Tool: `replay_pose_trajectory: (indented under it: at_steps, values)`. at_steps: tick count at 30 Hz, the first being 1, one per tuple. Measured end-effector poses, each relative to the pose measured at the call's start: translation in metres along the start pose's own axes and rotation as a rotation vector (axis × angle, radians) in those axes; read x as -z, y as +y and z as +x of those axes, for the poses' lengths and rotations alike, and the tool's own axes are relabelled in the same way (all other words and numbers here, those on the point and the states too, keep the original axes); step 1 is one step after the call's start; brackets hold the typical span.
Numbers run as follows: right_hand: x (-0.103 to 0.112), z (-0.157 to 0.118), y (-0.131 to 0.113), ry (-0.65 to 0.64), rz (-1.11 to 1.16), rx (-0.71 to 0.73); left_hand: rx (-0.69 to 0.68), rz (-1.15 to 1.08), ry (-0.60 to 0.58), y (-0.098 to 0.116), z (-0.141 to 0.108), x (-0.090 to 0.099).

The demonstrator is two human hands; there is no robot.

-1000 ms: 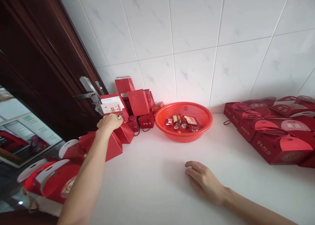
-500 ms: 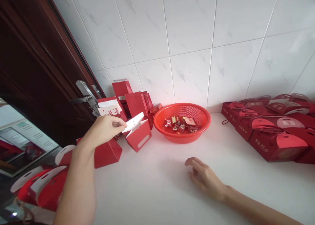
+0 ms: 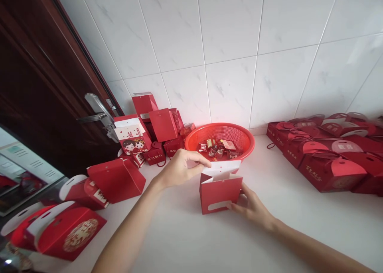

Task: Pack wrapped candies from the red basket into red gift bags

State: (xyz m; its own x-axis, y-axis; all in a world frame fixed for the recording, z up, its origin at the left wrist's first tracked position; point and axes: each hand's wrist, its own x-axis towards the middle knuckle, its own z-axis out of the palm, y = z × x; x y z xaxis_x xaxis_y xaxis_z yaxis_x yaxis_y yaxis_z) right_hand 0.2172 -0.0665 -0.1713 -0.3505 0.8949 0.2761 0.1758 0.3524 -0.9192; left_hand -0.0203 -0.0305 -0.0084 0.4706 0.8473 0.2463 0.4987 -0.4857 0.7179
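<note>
A red paper gift box [image 3: 221, 194], white inside and with its top flaps standing up, is between my hands in front of the basket. My left hand [image 3: 182, 167] pinches the upper left corner of its raised back flap. My right hand [image 3: 253, 205] grips the box's lower right side, thumb on the front near a pale oblong patch and fingers behind the side. Just beyond the box sits a round red plastic basket [image 3: 251, 143] with several wrapped sweets [image 3: 220, 149] in it.
Several red boxes [image 3: 163, 125] are piled by the wall at the left, near a door handle [image 3: 97, 113]. More red boxes [image 3: 70, 229] stand at the left front. Rows of closed red boxes [image 3: 326, 169] fill the right side. White tiles rise behind the white tabletop [image 3: 185, 241].
My left hand has carried the red gift box from the left pile to the right, in front of the basket. My right hand, free before, has closed on the box's right side.
</note>
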Motion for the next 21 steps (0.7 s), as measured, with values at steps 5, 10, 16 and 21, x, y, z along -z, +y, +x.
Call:
replay_pose_trajectory:
  at_steps: [5, 10, 16, 21]
  values:
    - [0.0, 0.002, 0.006, 0.117, -0.114, -0.052, 0.151, -0.205, -0.032, -0.019, 0.019, -0.008]
    - [-0.002, 0.001, 0.01, 0.069, -0.144, -0.077, 0.304, -0.425, -0.171, -0.04, 0.029, -0.004]
    - [-0.003, 0.001, 0.01, 0.018, -0.133, -0.034, 0.182, -0.655, -0.378, -0.054, 0.043, 0.017]
    - [-0.003, 0.0, 0.012, 0.017, -0.115, 0.0, 0.163, -0.342, -0.437, -0.058, 0.099, 0.009]
